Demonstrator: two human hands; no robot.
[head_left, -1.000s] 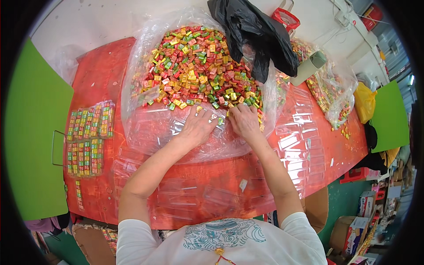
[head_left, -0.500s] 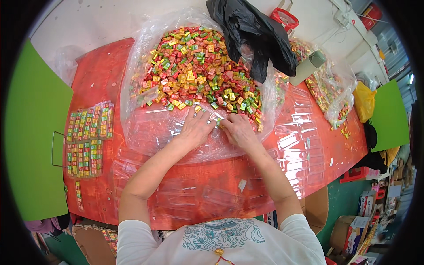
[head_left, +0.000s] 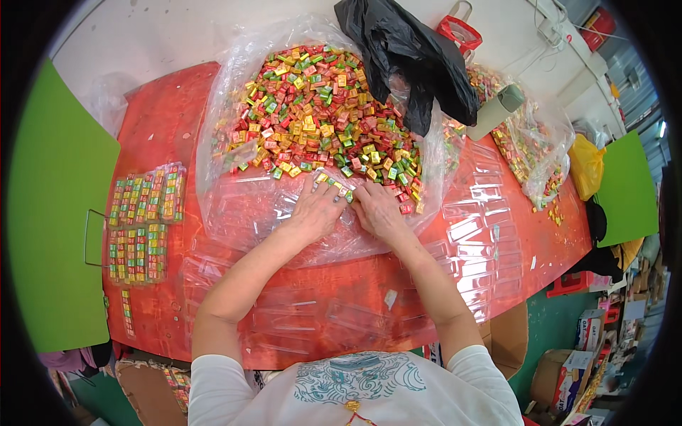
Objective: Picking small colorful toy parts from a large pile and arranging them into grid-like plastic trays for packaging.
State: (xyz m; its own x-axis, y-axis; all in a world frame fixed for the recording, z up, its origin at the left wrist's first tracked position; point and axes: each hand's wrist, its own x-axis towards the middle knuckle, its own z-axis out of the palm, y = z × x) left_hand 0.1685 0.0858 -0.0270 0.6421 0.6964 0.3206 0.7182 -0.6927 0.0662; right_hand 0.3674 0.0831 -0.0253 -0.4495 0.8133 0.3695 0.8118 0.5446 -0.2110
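Note:
A short row of small foil-wrapped candies (head_left: pixel 333 185), yellow, green and red, lies between my two hands at the near edge of a big candy pile (head_left: pixel 312 106). My left hand (head_left: pixel 316 213) has its fingers curled against the near side of the row. At the row's right end, my right hand (head_left: pixel 380 213) pinches with bent fingers; its fingertips are partly hidden. Under both hands spreads the clear plastic bag (head_left: pixel 241 206) that holds the pile.
Filled candy trays (head_left: pixel 135 252) stand at the left on the red table (head_left: pixel 160 106). Empty clear trays (head_left: pixel 469 248) lie at right and along the near edge. A black plastic bag (head_left: pixel 405 57), a pale green bottle (head_left: pixel 495 112) and another candy bag (head_left: pixel 529 142) sit at the back right.
My right hand has shifted slightly left, and my left fingers have drawn back a little. More of the candy row shows between them now.

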